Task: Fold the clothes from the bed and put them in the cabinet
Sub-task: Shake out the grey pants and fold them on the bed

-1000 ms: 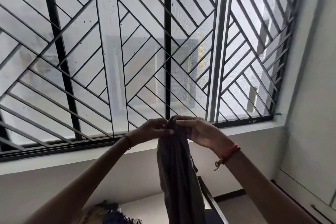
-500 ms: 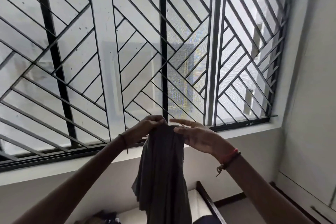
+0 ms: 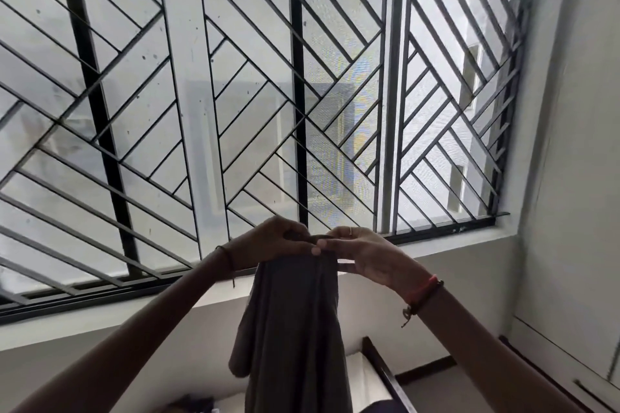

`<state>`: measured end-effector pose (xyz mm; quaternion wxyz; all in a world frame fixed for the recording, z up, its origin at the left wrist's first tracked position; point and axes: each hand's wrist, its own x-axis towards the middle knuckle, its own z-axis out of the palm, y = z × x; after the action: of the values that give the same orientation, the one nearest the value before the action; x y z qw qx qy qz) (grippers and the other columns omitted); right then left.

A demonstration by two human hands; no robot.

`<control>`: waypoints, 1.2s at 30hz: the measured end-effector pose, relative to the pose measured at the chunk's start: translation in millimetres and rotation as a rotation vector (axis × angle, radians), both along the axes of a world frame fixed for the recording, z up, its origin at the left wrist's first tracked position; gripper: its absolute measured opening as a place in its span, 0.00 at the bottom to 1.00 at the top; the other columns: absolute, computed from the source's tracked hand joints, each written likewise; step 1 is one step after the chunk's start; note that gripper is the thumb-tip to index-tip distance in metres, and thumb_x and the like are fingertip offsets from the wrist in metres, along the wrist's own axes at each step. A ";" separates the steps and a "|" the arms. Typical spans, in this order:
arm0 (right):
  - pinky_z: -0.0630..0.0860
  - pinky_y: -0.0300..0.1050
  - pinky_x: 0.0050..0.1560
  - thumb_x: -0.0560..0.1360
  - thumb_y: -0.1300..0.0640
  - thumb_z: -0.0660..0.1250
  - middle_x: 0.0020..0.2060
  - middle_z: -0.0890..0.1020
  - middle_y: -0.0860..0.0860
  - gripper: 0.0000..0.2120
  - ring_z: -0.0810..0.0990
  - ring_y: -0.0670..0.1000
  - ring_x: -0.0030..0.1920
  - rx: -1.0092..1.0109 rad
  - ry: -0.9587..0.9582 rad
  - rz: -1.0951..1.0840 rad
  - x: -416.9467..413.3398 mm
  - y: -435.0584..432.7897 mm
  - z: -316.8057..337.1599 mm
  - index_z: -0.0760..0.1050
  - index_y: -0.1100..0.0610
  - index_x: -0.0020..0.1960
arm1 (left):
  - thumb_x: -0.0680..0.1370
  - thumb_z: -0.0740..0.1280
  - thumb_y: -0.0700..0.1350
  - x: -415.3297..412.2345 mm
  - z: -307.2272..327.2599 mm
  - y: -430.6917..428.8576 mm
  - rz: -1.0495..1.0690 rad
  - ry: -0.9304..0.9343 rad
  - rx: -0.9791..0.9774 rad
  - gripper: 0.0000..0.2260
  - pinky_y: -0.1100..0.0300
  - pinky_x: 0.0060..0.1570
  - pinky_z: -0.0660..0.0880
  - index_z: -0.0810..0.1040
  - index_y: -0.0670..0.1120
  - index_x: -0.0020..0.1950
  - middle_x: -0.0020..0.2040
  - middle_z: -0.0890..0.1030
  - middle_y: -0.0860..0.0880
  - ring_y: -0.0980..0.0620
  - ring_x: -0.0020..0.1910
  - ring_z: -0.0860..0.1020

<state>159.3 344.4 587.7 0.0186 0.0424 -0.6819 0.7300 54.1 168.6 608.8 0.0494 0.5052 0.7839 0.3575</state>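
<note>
Garment point(image 3: 292, 329) was up in the air when I checked the head feed from my end. It was a dark grey piece hanging straight down through the lower middle of the frame, in front of the wall below the window grille point(image 3: 235, 94). I couldn't tell whether it was a shirt or trousers.

Both hands were together at its top edge, fingertips touching. The left hand point(image 3: 271, 241) had its fingers curled over the top edge with the thumb pinching from the front. The right hand point(image 3: 362, 255) was pinching the same edge from the other side. So both were clamped on the garment, with nothing else in either one.

My read on progress is early to middle. The garment looked doubled over lengthwise, so I'd say one fold was made and the cross folds were left to do. It hadn't been laid down or stacked.

A dark heap point(image 3: 198, 404) showed at the bottom edge left of centre, probably more clothes on the bed point(image 3: 365, 382), though it was too cut off to be sure. At the lower right, a white panel with a handle looked like the cabinet point(image 3: 570, 355). It seemed shut, and I saw nothing put away there. I'd guess most of the job was ahead: finishing this fold, doing the heap, then carrying everything to the cabinet.
</note>
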 end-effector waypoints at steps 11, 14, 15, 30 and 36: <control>0.77 0.43 0.47 0.74 0.43 0.65 0.46 0.82 0.53 0.18 0.81 0.49 0.42 0.016 0.114 0.033 -9.0 13.6 -6.5 0.80 0.55 0.54 | 0.75 0.70 0.45 6.4 49.9 2.4 0.090 0.043 0.152 0.08 0.64 0.41 0.73 0.83 0.41 0.45 0.39 0.81 0.48 0.59 0.39 0.75; 0.76 0.42 0.48 0.72 0.40 0.64 0.46 0.82 0.53 0.21 0.81 0.49 0.44 0.086 0.073 0.043 -8.8 21.7 -22.8 0.80 0.56 0.53 | 0.75 0.69 0.44 4.7 63.4 1.8 0.127 0.049 0.233 0.06 0.68 0.43 0.74 0.83 0.43 0.47 0.39 0.81 0.50 0.63 0.38 0.76; 0.76 0.43 0.50 0.74 0.42 0.62 0.47 0.82 0.54 0.20 0.80 0.50 0.46 0.123 0.063 0.065 -8.5 25.0 -29.5 0.80 0.57 0.53 | 0.76 0.69 0.44 2.8 67.3 1.3 0.130 0.042 0.260 0.05 0.69 0.42 0.74 0.83 0.44 0.48 0.40 0.81 0.51 0.65 0.37 0.76; 0.76 0.48 0.58 0.71 0.52 0.72 0.47 0.82 0.53 0.08 0.79 0.48 0.49 0.485 -0.004 0.001 -17.3 87.1 -49.9 0.82 0.57 0.42 | 0.73 0.71 0.43 -44.0 65.4 -32.4 0.336 -0.007 0.583 0.04 0.72 0.42 0.74 0.83 0.52 0.41 0.35 0.82 0.57 0.67 0.37 0.77; 0.80 0.40 0.42 0.53 0.47 0.83 0.38 0.83 0.56 0.29 0.81 0.50 0.38 0.251 0.103 -0.216 -35.8 102.1 -33.9 0.81 0.65 0.46 | 0.71 0.73 0.41 -68.5 48.2 -56.9 0.426 0.089 0.449 0.16 0.67 0.47 0.73 0.82 0.63 0.32 0.34 0.82 0.59 0.65 0.38 0.78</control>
<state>123.5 446.6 553.8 0.1262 0.0083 -0.7666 0.6296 -14.4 111.7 657.0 -0.1737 0.3430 0.7749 0.5018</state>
